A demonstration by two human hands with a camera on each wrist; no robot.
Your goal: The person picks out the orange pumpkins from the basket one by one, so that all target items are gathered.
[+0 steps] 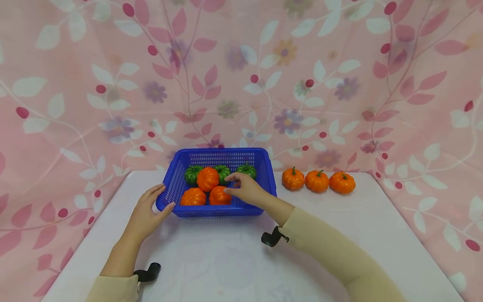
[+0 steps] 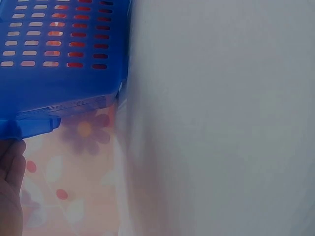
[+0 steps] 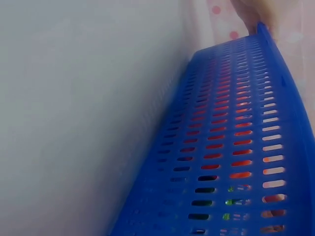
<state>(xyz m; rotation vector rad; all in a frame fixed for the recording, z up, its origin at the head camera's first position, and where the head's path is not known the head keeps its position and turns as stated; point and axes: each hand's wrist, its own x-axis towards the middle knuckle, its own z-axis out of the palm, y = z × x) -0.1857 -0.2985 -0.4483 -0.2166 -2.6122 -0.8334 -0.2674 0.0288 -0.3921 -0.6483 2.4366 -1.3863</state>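
Observation:
A blue plastic basket (image 1: 220, 211) stands on the white table, holding several small pumpkins. In it are orange pumpkins (image 1: 208, 179) and green pumpkins (image 1: 246, 170). My left hand (image 1: 145, 216) rests on its front-left corner, fingers along the left rim and thumb at the front. In the left wrist view, its fingertips (image 2: 18, 147) touch the rim. Over the basket's front right reaches my right hand (image 1: 247, 189), thumb and fingers apart, nothing seen between them. Its thumb is close to a front orange pumpkin (image 1: 220, 196); whether they touch, I cannot tell.
Three orange pumpkins, a left one (image 1: 293, 179), a middle one (image 1: 317, 181) and a right one (image 1: 342, 183), stand in a row right of the basket. The white table (image 1: 226, 260) ends at a pink floral cloth (image 1: 234, 105) behind the basket.

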